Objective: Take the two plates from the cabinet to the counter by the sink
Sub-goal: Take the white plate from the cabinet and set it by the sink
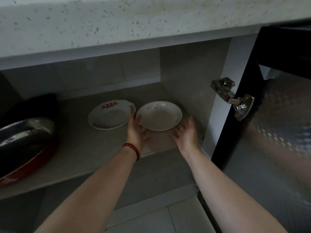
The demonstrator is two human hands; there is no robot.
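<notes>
Barely begun: both plates on the grey cabinet shelf (84,148), none carried yet. Round white deep plate with faint floral rim (159,115) near the shelf's front right corner, red-patterned scalloped white plate (110,114) just beside. Left hand (137,132) spread, fingertips at the deep plate's left rim; right hand (186,133) spread, blurred, near its right rim.

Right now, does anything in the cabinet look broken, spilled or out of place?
Nothing stands out. Both plates, the red-patterned plate and the plain plate, lie flat and whole on the shelf, with no spill visible.
</notes>
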